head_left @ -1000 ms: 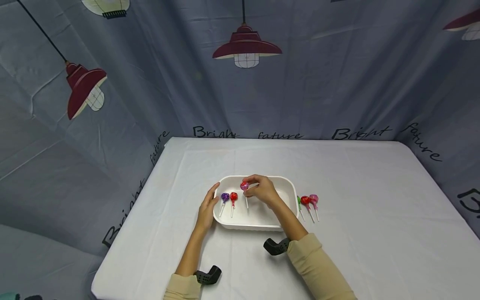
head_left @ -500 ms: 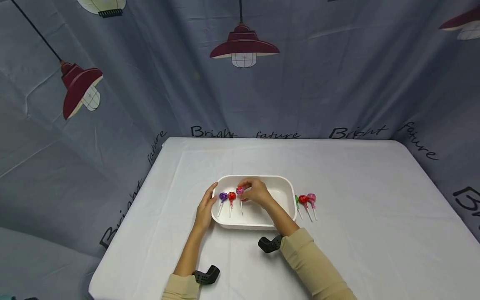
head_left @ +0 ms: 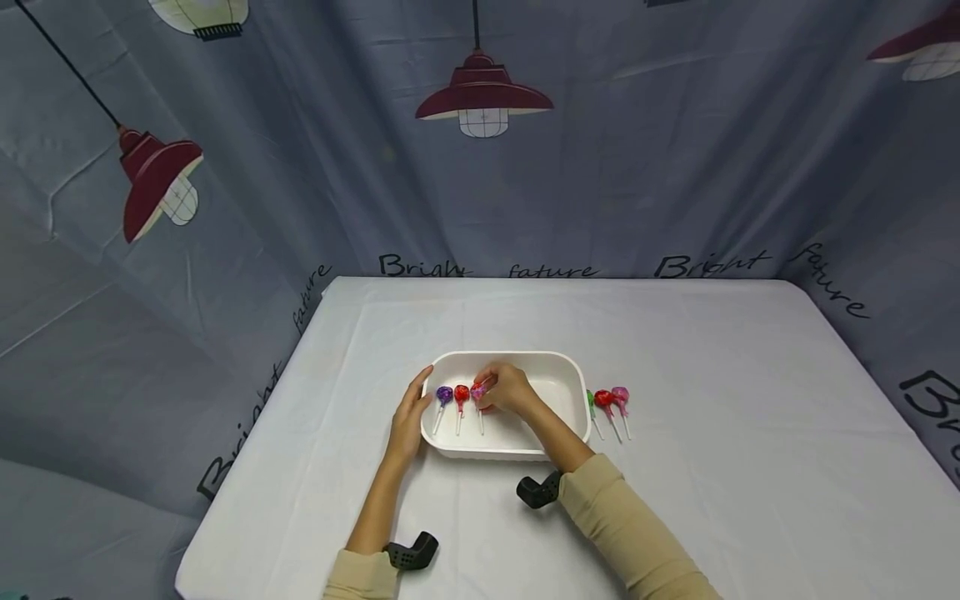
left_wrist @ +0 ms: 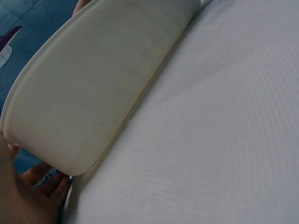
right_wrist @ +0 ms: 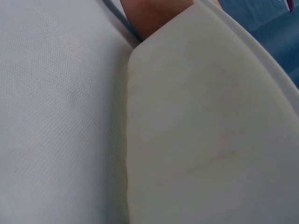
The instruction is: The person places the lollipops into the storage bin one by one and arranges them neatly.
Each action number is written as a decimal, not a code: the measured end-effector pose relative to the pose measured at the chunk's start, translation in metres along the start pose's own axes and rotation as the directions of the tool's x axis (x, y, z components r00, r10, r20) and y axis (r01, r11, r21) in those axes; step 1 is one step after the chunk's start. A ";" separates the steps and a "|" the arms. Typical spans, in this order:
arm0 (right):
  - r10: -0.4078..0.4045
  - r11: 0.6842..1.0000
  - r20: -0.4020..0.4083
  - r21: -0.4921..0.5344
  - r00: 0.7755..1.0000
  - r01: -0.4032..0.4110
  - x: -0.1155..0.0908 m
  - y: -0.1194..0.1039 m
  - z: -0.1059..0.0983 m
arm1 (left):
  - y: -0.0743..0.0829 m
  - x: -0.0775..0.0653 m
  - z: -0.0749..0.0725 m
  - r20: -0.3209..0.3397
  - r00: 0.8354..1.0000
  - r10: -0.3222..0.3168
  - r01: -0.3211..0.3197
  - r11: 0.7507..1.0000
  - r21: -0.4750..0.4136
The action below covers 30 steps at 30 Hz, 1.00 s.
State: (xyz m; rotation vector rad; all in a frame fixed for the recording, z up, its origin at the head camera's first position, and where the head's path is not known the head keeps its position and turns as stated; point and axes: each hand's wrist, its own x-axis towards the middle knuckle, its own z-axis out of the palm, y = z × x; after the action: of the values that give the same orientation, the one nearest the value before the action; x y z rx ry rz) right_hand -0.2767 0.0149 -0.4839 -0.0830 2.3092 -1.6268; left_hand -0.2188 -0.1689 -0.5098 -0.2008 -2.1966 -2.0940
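My right hand [head_left: 506, 388] reaches into a white tray [head_left: 558, 450] and pinches a pink-and-red lollipop [head_left: 478, 391] near its head. The fingers partly cover the candy, and its white stick points toward me. To its left in the tray lie a red lollipop [head_left: 461, 393] and a purple lollipop [head_left: 444, 396], side by side with sticks toward me. My left hand [head_left: 407, 423] holds the tray's left end, thumb over the rim and fingers along the outer wall. In the left wrist view, the left fingers [left_wrist: 44, 186] lie against the tray's corner [left_wrist: 70, 158].
Just right of the tray, a green lollipop [head_left: 591, 400], a red lollipop [head_left: 603, 400] and a pink lollipop [head_left: 620, 396] lie on the white-covered table [head_left: 720, 400]. The green one is partly behind the tray's rim. A grey printed curtain [head_left: 637, 167] hangs behind.
My right hand has carried the pink-and-red lollipop left and lowered it beside the red one in the tray. My left hand keeps its hold on the tray's end.
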 end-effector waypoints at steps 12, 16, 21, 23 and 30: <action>0.002 1.000 0.014 -0.008 1.000 -0.002 0.001 0.002 0.001 | 0.016 -0.004 0.003 0.007 1.000 0.000 0.000 1.000 0.029; 0.009 1.000 0.019 -0.027 1.000 -0.008 0.001 0.003 0.000 | 0.015 -0.004 0.004 0.010 1.000 -0.002 0.002 0.999 0.036; -0.002 0.994 0.024 -0.112 1.000 0.005 -0.001 0.002 -0.004 | 0.016 -0.005 0.004 0.003 1.000 -0.005 0.005 0.999 0.044; -0.005 0.991 0.020 -0.134 1.000 0.008 -0.002 0.001 -0.006 | 0.016 -0.005 0.004 -0.002 1.000 -0.003 0.003 0.999 0.044; 0.008 0.981 -0.012 -0.192 1.000 -0.010 -0.010 0.000 -0.012 | 0.015 -0.005 0.004 -0.007 1.000 -0.005 0.006 0.998 0.058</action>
State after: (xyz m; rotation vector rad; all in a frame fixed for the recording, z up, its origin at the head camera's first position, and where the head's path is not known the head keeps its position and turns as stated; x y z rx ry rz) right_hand -0.2706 0.0284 -0.4782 -0.1066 2.4661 -1.3990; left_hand -0.2110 -0.1646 -0.4964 -0.1822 -2.2533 -2.0269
